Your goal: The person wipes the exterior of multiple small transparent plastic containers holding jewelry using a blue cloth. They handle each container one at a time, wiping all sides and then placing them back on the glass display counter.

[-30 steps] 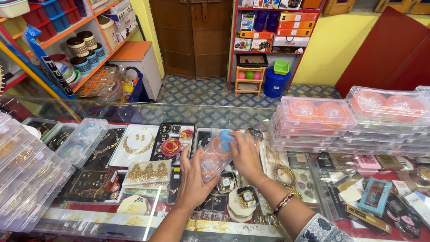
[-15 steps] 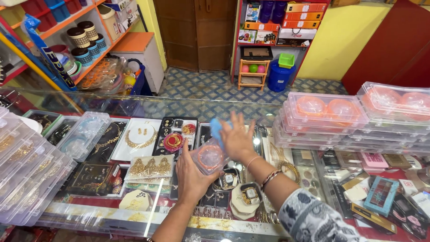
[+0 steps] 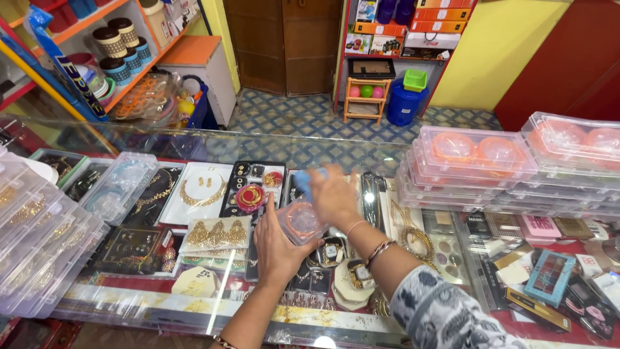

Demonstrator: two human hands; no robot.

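My left hand (image 3: 274, 249) grips a small clear plastic box (image 3: 301, 222) with orange bangles inside, held over the glass counter (image 3: 194, 148). My right hand (image 3: 334, 196) rests on top of the box and holds a blue cloth (image 3: 307, 181) bunched in its fingers. Bangles circle my right wrist, and a patterned sleeve covers that forearm. Under the glass beneath both hands lie trays of gold necklaces (image 3: 200, 190), earrings (image 3: 216, 234) and rings.
Stacks of clear boxes with orange bangles (image 3: 475, 161) stand on the counter at right. More clear boxes (image 3: 32, 239) are piled at left. Cosmetic packs (image 3: 549, 274) lie at lower right. Beyond the counter are shelves, a blue bin (image 3: 403, 103) and a wooden door.
My right hand with the blue cloth has shifted over the top of the clear box. The view has tilted down slightly. My left hand keeps its hold on the box.
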